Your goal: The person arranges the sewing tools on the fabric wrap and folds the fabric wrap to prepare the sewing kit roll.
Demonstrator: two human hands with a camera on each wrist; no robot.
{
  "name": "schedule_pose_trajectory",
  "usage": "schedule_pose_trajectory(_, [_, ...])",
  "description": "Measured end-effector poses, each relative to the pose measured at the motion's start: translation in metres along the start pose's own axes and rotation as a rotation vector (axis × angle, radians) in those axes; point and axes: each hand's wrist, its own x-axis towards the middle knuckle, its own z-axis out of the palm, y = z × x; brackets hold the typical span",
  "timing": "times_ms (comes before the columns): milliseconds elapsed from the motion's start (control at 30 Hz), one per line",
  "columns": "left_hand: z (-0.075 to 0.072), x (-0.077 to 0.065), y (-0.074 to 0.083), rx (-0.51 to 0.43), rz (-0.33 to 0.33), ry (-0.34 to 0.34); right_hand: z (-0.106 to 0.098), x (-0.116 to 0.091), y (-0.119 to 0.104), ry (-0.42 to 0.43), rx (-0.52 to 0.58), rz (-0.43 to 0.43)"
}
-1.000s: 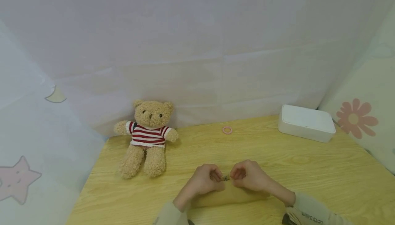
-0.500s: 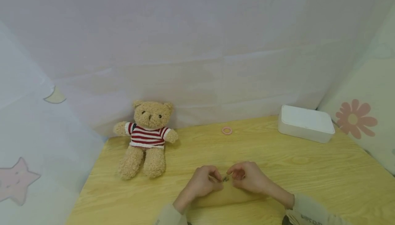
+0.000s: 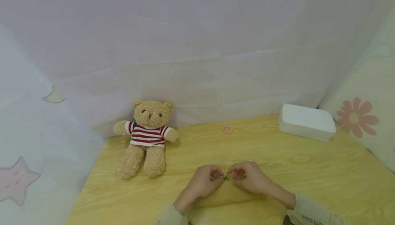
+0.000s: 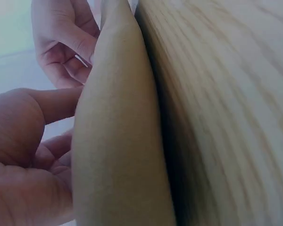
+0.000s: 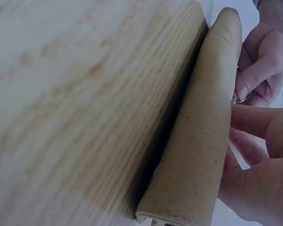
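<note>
A tan cloth pouch [image 3: 222, 197] with a soft, rounded body lies near the front of the table, a small metal clasp [image 3: 226, 177] at the middle of its far edge. My left hand [image 3: 203, 181] pinches that edge just left of the clasp, thumb and fingers curled. From the other side my right hand [image 3: 251, 178] holds the edge, its index fingertip right at the clasp. The right wrist view shows the pouch's ribbed side [image 5: 193, 127] with both thumbs against its upper edge. In the left wrist view the pouch [image 4: 120, 117] hides the fingertips.
A teddy bear [image 3: 148, 136] in a red and white striped top sits at the back left against the pale curtain [image 3: 191, 47]. Behind my hands lies a pink ring [image 3: 227, 129]. A white box [image 3: 307, 122] stands at the back right corner of the wooden table [image 3: 197, 149].
My right index finger has stretched out and moved left, closer over the clasp. The left hand stays nearly in place, and the pouch has barely shifted.
</note>
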Motion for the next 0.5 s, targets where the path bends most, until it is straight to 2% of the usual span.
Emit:
schedule_pose_trajectory(167, [0.0011, 0.0019, 0.0020, 0.026, -0.039, 0.010, 0.0017, 0.0012, 0.0016, -0.009, -0.011, -0.031])
schedule_pose_trajectory(267, [0.0026, 0.0025, 0.0008, 0.038, -0.038, 0.023, 0.0026, 0.0016, 0.0026, -0.008, -0.017, -0.058])
schedule_pose_trajectory(500, [0.0019, -0.0009, 0.0041, -0.025, -0.019, -0.042, 0.0017, 0.0009, 0.0016, -0.013, -0.019, -0.066])
